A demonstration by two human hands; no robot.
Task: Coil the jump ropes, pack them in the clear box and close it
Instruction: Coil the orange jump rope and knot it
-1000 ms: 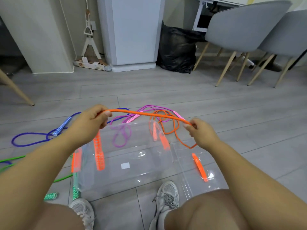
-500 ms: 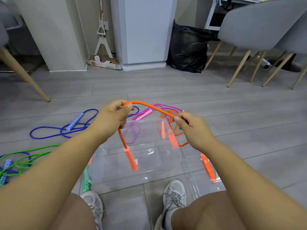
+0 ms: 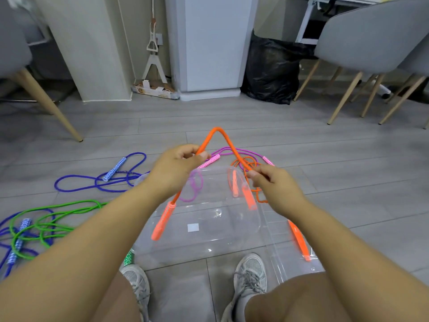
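Left fingers [image 3: 200, 156]: thumb and forefinger pinch one strand of the orange jump rope [image 3: 207, 141].
Right fingers [image 3: 253, 175]: curled, pinching the other strand, lower down.
Left hand [image 3: 176, 168]: back up, forearm stretched forward, above the far left corner of the clear box [image 3: 209, 242].
Right hand [image 3: 276, 187]: lower than the left, above the box's far right side.
Rope shape: folded into an upright peak between the hands; one orange handle [image 3: 162, 220] hangs below the left hand over the box; the rest lies tangled on the floor [image 3: 348, 170] behind it.
Box: open, on the floor just ahead of the shoes.
Other ropes: purple jump rope [image 3: 210, 161] behind the box; blue jump rope [image 3: 115, 169] and green jump rope [image 3: 76, 201] left.
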